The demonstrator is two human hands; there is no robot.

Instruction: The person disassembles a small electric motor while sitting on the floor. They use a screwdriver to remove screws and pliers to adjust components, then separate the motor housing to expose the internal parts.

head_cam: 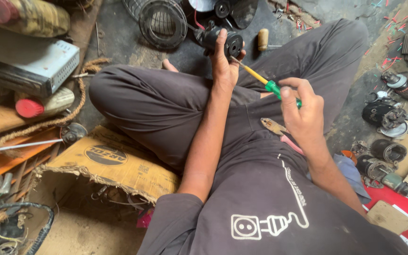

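Cluttered workshop floor point(133, 47) surrounds a cross-legged person. At twelve o'clock the left hand point(224, 63) has its fingers clamped around a small black round electric motor point(223, 41). At three o'clock the right hand point(303, 111) pinches a green-handled yellow-shafted screwdriver point(265, 82), tip at the motor's face; the casing looks unopened. Red-handled pliers point(279, 132) lie on the lap.
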